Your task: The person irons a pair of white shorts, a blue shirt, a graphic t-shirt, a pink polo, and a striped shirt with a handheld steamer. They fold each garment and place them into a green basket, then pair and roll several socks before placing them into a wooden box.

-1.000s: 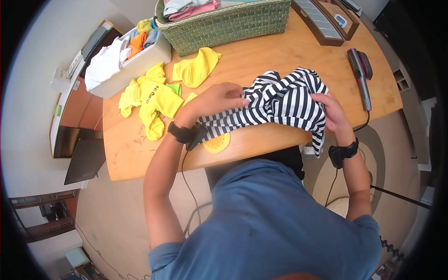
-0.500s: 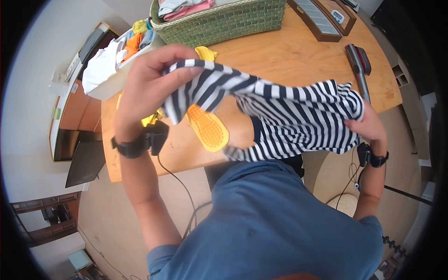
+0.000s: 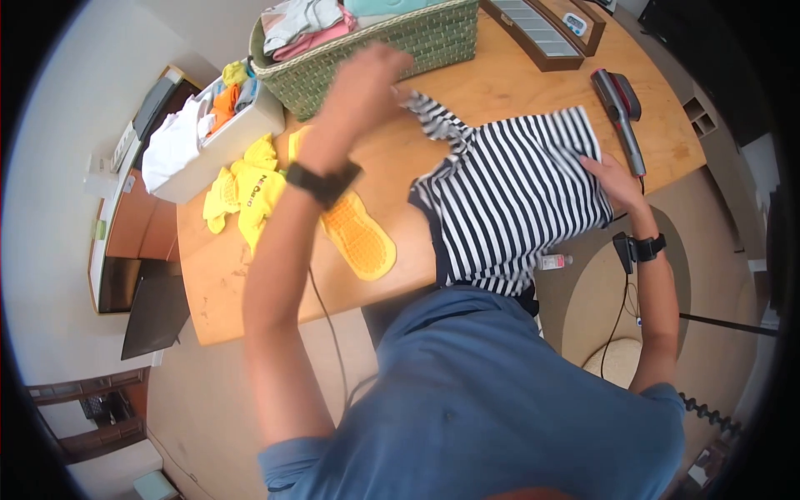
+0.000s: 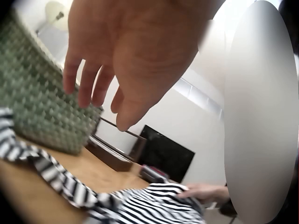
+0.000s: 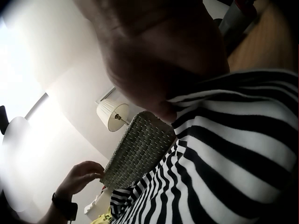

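Observation:
A navy-and-white striped shirt (image 3: 517, 183) is spread at the table's front edge, its lower part hanging over beside the person's lap. The right hand (image 3: 615, 179) grips its right edge, with the thumb on top of the cloth; in the right wrist view the cloth (image 5: 224, 149) bunches at the fingers. Blurred by motion, the left hand (image 3: 367, 92) is raised by the green basket, near the end of a striped sleeve (image 3: 437, 117). The left wrist view shows that hand (image 4: 135, 56) with fingers extended and holding nothing, above the sleeve.
A green woven basket (image 3: 433, 50) of folded clothes stands at the back, beside a white bin (image 3: 242, 129) of clothes. Yellow garments (image 3: 258, 187) and a yellow sole-shaped piece (image 3: 360, 237) lie to the left. A corded grey appliance (image 3: 618, 121) and a compartmented box (image 3: 537, 37) are at the right.
The striped shirt went from bunched, to lifted between both hands, to spread flatter on the table. The left hand let go of it and moved up toward the basket; the right hand keeps hold.

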Tool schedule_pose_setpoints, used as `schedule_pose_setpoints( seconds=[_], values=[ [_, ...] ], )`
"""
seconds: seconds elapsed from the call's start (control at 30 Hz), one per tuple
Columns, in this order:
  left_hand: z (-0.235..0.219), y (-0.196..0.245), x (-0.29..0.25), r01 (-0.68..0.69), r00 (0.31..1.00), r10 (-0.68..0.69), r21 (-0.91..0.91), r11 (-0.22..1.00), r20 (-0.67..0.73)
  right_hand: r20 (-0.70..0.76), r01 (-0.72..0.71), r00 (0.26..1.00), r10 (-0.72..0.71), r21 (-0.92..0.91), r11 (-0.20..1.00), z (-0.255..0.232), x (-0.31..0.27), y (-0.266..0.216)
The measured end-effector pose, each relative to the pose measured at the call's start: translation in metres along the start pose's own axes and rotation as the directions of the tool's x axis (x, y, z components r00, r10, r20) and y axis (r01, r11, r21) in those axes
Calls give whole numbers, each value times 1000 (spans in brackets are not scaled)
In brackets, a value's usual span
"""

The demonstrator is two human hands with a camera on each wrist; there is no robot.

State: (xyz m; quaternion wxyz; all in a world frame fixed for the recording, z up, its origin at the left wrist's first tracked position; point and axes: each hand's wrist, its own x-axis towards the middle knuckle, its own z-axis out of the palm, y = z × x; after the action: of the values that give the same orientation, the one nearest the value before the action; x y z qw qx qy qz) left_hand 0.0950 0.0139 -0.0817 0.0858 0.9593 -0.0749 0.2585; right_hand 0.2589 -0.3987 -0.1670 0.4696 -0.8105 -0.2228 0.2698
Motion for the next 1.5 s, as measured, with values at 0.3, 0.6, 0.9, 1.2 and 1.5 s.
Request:
schedule_pose_setpoints(
  seconds=[0.3, 0.6, 0.9, 1.2, 1.5],
  values=[
    [73, 117, -96, 27, 961, 43, -247, 969, 273, 36, -17, 999, 12, 148, 989, -14, 7, 19],
    [75, 130, -122, 98, 942, 68, -462, 881, 329, -139, 88, 969, -206, -583, 808, -14, 13, -23],
    [73, 137, -128, 135, 953, 27, -500, 855, 302, 292, 523, 851, -437, -544, 656, 172, 144, -96],
    [54, 123, -142, 443, 895, -428, -133, 886, 128, 453, 405, 815, -361, 1, 914, 205, 188, -91],
    [72, 99, -117, 558, 828, -439, -441, 703, 349, -137, 326, 937, -320, 670, 667, 64, 140, -66]
  ],
)
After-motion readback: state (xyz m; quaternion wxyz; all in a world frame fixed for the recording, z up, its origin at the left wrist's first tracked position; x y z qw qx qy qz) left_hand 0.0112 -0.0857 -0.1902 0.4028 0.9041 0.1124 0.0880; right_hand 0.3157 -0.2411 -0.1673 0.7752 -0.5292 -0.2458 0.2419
